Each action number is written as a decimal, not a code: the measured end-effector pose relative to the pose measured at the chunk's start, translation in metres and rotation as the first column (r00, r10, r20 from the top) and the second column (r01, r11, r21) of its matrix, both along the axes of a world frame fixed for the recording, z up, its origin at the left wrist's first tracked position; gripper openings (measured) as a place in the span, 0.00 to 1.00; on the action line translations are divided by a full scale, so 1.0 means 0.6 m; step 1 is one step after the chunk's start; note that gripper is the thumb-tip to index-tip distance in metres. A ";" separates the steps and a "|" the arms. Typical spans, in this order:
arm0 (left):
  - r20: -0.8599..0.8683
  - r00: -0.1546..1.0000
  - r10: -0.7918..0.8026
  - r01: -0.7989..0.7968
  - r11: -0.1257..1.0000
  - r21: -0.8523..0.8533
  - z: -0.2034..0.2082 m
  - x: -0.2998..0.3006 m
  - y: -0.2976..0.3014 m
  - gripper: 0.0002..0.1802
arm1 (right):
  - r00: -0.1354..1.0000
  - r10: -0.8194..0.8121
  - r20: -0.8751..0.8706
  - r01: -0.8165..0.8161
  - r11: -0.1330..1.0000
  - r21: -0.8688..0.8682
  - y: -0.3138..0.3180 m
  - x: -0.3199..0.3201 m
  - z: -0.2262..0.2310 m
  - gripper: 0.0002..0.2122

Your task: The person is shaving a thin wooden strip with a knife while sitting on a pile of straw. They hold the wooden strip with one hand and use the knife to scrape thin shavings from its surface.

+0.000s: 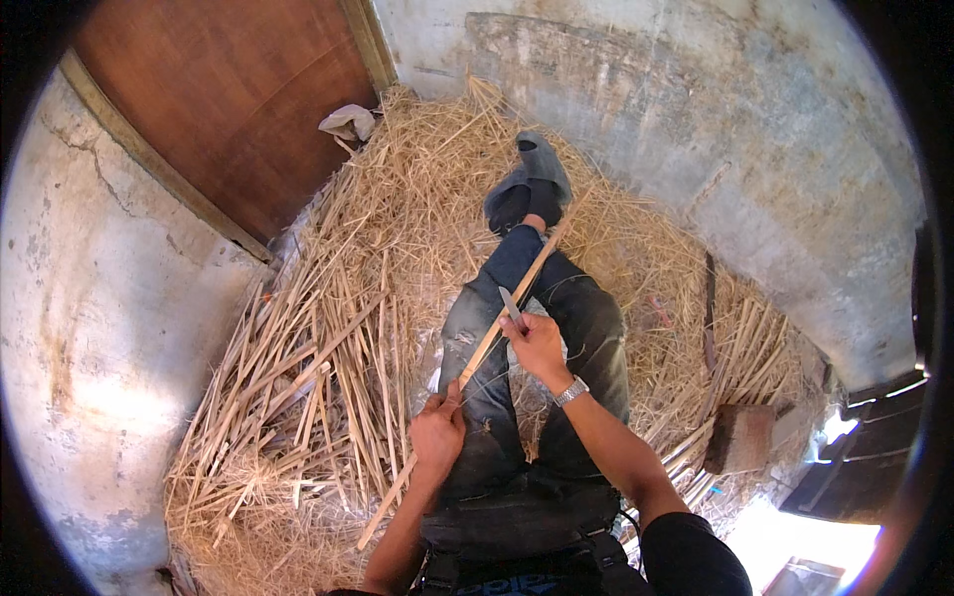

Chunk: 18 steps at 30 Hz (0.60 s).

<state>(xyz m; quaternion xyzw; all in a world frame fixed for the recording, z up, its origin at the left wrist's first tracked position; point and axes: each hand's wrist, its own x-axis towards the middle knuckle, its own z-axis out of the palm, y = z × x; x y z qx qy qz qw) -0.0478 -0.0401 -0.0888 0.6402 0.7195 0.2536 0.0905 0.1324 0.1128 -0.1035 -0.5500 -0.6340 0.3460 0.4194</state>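
Observation:
A long, pale bamboo strip [484, 345] slants across my legs, from beside my left forearm up to my feet. My left hand [437, 434] is closed around its lower part. In my right hand [537, 348] is a knife, gripped by a handle that my fingers hide. The knife's grey blade [510, 303] points up and to the left, against or just over the strip; contact is hard to tell. Thin shavings hang near the strip between my hands. My dark trousers [586, 328] lie under the work.
Many cut bamboo strips [328, 387] are heaped at the left. Curly shavings [427, 169] cover the floor around my legs and slippers [542, 164]. A brick-like block [740, 439] sits at right. Worn walls [696, 109] and a brown door [229, 99] enclose the far side.

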 end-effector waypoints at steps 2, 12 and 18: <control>-0.022 1.000 0.001 -0.001 1.000 -0.006 0.000 0.001 0.000 0.18 | 0.998 -0.001 -0.063 0.000 1.000 -0.016 -0.002 0.001 -0.006 0.19; 0.303 0.951 0.055 -0.025 0.994 -0.104 -0.037 -0.042 0.005 0.14 | 0.120 -0.085 -0.989 -0.400 0.908 -0.127 0.043 0.157 0.035 0.09; 0.446 0.891 -0.080 0.198 0.954 -0.225 -0.034 -0.110 -0.043 0.17 | -0.277 -0.040 -0.960 0.021 0.999 -0.048 0.103 0.358 0.081 0.15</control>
